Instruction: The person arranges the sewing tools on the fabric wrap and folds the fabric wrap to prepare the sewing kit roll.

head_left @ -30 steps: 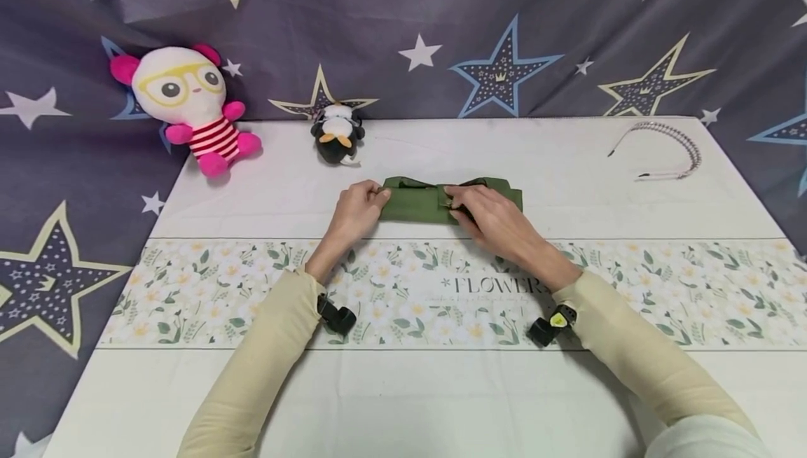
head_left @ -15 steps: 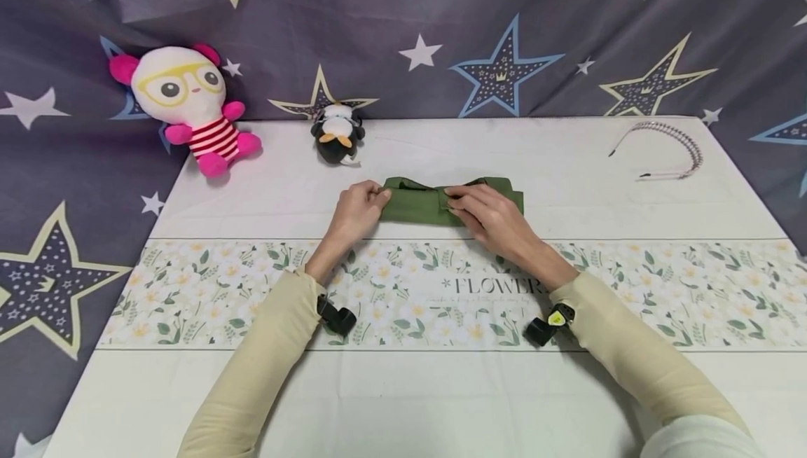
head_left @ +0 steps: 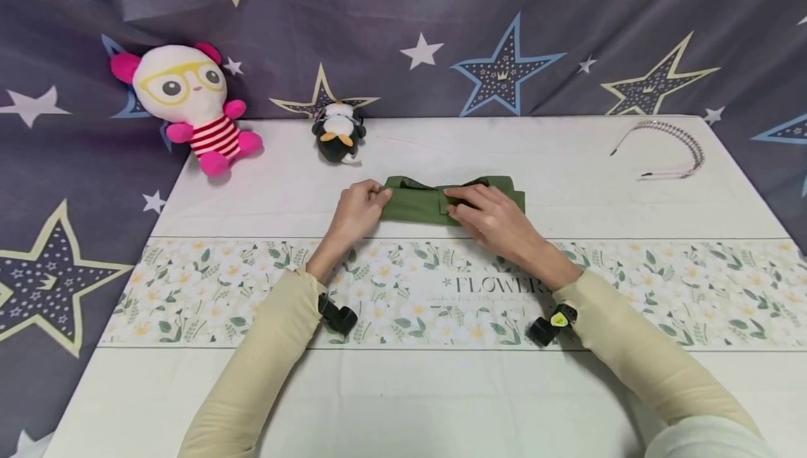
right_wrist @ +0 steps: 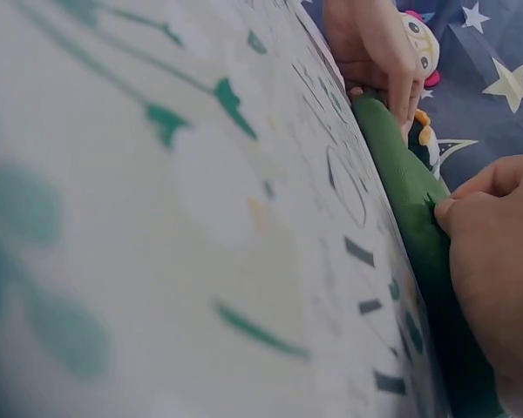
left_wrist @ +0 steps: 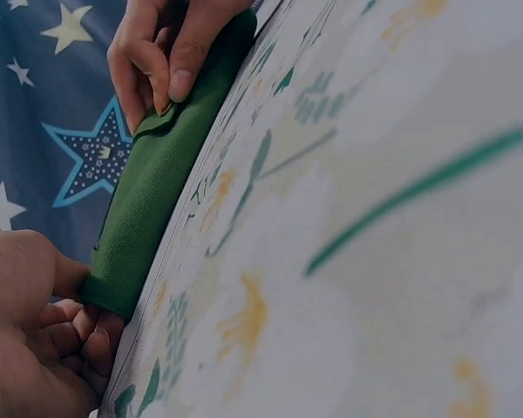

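A long green fabric pouch (head_left: pixel 412 204), folded flat with a small tab (left_wrist: pixel 155 122) at its middle, lies on the table beyond the floral strip. Two raised folds with dark gaps run along its far edge. Its left end is pinched between the thumb and fingers of my left hand (head_left: pixel 358 211). My right hand (head_left: pixel 494 220) pinches the tab, with thumb and index finger close together in the right wrist view. That hand covers part of the pouch's right half in the head view.
A pink and white plush panda (head_left: pixel 198 111) sits at the back left, a small penguin plush (head_left: pixel 338 134) right of it. At the back right lies a beaded headband (head_left: pixel 684 139). A starry curtain (head_left: pixel 391 31) hangs behind the table (head_left: pixel 403 402).
My right fingers have shifted very slightly on the tab and now lie flatter over it. The left hand and the pouch stay in place.
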### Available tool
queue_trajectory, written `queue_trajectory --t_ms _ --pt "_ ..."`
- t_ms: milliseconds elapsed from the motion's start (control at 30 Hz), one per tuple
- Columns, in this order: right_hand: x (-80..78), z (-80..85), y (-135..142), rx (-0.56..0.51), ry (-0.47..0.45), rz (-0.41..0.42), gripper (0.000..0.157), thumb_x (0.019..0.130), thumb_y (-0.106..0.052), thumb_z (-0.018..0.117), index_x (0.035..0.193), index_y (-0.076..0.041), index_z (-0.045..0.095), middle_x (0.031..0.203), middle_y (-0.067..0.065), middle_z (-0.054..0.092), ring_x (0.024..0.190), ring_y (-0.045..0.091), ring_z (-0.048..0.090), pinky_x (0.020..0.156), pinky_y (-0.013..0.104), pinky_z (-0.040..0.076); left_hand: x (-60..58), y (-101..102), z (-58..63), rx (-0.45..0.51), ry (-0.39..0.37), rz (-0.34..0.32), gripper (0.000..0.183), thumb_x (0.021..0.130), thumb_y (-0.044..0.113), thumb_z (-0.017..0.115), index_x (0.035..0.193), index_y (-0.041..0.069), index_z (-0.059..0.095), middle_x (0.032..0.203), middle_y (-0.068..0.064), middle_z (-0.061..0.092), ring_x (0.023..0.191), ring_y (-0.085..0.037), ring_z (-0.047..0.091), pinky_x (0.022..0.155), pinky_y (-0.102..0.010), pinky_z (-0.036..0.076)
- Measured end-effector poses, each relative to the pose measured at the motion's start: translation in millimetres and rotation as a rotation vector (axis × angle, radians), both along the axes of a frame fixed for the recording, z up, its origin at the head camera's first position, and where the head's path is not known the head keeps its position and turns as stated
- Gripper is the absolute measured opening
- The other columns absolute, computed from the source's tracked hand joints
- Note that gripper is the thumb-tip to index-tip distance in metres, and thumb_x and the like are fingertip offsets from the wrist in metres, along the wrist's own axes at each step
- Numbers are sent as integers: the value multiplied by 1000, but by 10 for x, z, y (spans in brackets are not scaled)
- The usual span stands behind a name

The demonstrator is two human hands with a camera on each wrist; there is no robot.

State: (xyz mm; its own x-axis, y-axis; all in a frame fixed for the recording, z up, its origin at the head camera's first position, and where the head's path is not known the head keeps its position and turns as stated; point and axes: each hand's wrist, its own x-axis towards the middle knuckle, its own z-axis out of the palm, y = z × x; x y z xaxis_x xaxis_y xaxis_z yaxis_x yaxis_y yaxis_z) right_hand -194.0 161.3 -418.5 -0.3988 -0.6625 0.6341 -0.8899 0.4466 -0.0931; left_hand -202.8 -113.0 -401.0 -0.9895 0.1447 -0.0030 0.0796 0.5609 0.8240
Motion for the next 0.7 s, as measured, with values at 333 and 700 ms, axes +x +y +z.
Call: queue_trajectory --t_ms 333,700 --pt "132 134 -15 277 151 -101 15 94 -6 76 106 3 78 129 24 63 111 39 65 87 48 57 -2 23 -6 3 -10 4 24 109 21 56 101 0 67 66 -2 47 57 -17 38 59 -33 34" --pt "116 180 -25 335 70 -115 29 95 -10 75 117 8 74 133 24 59 110 36 62 91 43 56 -5 -9 1 -7 -6 -11 23 109 21 56 100 1 65 66 -2 46 57 -17 37 59 -32 34"
